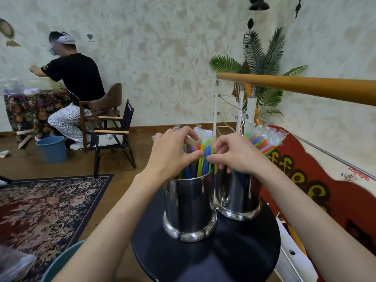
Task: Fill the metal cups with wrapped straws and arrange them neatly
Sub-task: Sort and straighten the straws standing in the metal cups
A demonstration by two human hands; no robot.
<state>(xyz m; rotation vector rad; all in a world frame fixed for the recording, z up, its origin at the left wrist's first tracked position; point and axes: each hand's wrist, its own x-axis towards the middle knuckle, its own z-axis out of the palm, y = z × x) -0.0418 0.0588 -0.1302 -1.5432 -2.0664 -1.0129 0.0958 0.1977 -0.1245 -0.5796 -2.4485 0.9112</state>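
Two shiny metal cups stand on a small round black table [205,259]. The near cup [189,206] holds a bundle of wrapped straws [201,157] in green, blue, yellow and orange. My left hand [173,153] and my right hand [234,153] both curl round that bundle above the rim, thumbs almost meeting at the front. The far cup [238,198], partly behind my right wrist, holds another bunch of wrapped straws [264,139] leaning to the right.
A wooden handrail [295,86] with white posts runs at the right, above a red sign. A patterned rug [44,206] lies at the left. Further back are a folding chair [114,135], a blue bucket [53,149] and a seated person [73,82] at a table.
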